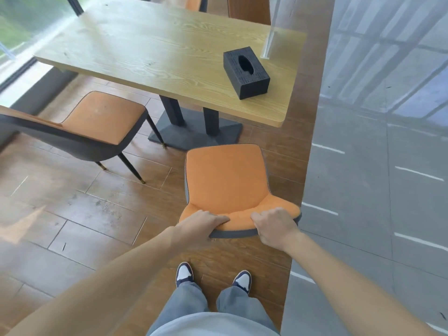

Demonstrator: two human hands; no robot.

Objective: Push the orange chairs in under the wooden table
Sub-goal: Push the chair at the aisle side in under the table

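Observation:
An orange chair [226,175] with a grey shell stands in front of me, its seat just short of the near edge of the wooden table [155,52]. My left hand [202,225] and my right hand [275,225] both grip the top of its backrest. A second orange chair [101,117] stands to the left, turned at an angle, with its front part under the table's near left edge. The backs of more orange chairs [249,9] show at the table's far side.
A black tissue box [246,72] and a clear acrylic stand [269,42] sit on the table's right end. The table's dark pedestal base [194,134] lies ahead of the near chair. A window wall runs along the left. Grey tiled floor [375,166] lies to the right.

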